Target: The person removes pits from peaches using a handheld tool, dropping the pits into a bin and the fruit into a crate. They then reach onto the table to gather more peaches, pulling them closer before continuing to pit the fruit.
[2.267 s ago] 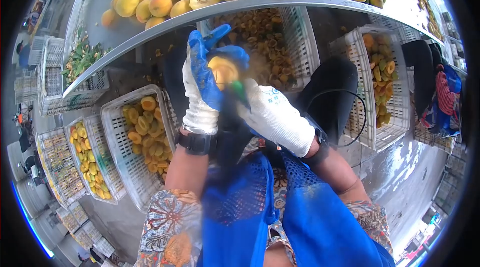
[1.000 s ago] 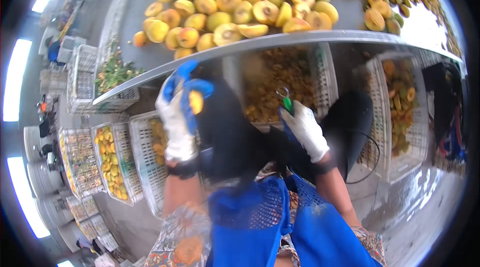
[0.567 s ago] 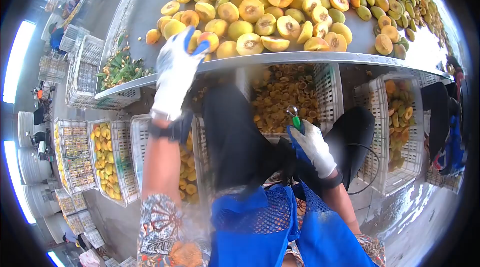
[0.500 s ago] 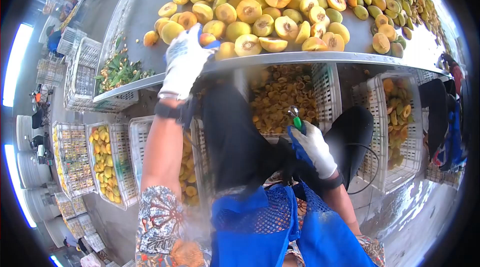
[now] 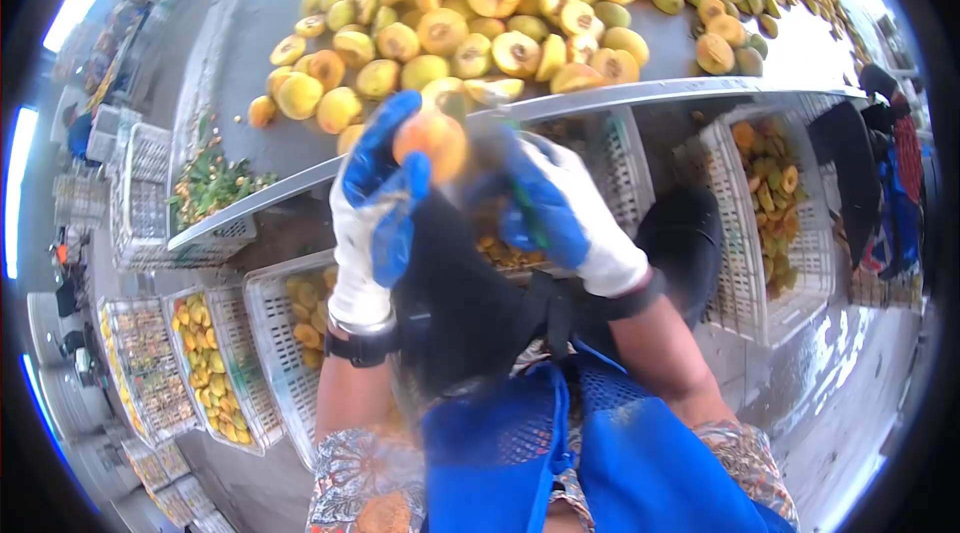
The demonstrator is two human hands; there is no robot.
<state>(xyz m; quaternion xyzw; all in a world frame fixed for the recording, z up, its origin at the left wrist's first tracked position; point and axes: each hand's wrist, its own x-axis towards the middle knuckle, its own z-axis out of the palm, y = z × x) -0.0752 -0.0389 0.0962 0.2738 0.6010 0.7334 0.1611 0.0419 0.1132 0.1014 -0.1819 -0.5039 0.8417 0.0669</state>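
Observation:
My left hand (image 5: 375, 208), in a white glove with blue-coated fingers, holds a yellow-orange peach half (image 5: 432, 141) just in front of the table edge. Close on its right, my right hand (image 5: 575, 203) in the same kind of glove is closed around a green-handled coring tool (image 5: 527, 203). Motion smears the tool's metal tip, which is near the fruit. Beyond both hands, many halved peaches (image 5: 440, 31) lie heaped on the metal table (image 5: 250, 43), several with their pits showing.
A metal rim (image 5: 640, 95) runs along the table's near side. Leafy scraps (image 5: 225, 183) lie at its left corner. Plastic crates of fruit stand at left (image 5: 262, 388) and right (image 5: 735, 233). Another crate (image 5: 625, 168) sits under the table. Dark and blue clothing (image 5: 895, 193) shows at far right.
My left hand has come back from the heap with a peach half in it. My right hand has risen with the coring tool to meet it. The view has shifted somewhat.

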